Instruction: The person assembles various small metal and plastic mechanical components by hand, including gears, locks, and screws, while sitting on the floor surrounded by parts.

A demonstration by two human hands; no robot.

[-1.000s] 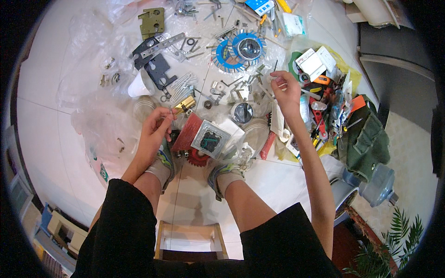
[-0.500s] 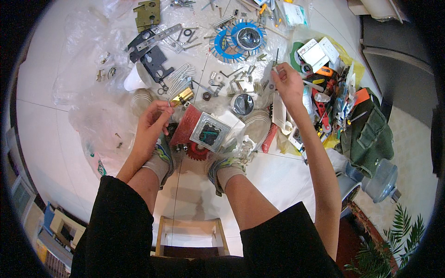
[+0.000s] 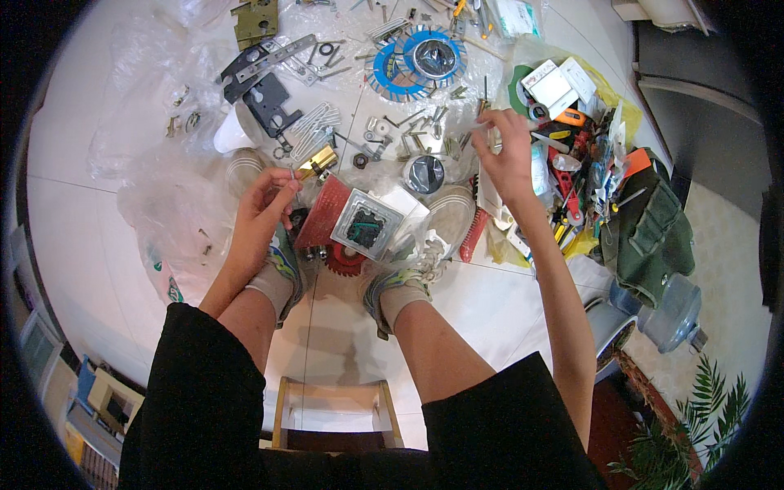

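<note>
A thin grey metal piece (image 3: 293,174) sits at the fingertips of the left hand (image 3: 263,208), pinched between thumb and bent fingers, just beside a shiny brass-coloured lock cylinder (image 3: 318,161); whether the fingers also touch the cylinder, I cannot tell. For a part this slim, a light pinch near its middle should hold better than a hard squeeze at the end, which could make it spin or slip.

The right hand (image 3: 508,159) hangs with curled fingers near a long dark screw (image 3: 485,86); its fingertips are too small and blurred to show whether they grip anything. Good handling here would mean coming in from above with 2 fingertips and the wrist raised, so that the scattered silvery screws and bolts (image 3: 418,140) are not swept aside.

Extra care suits 2 spots: the red saw-toothed disc (image 3: 345,260) between the shoes, below the left hand, and the crowded yellow plastic bag (image 3: 627,122) of tools, where the right forearm could snag handles.
</note>
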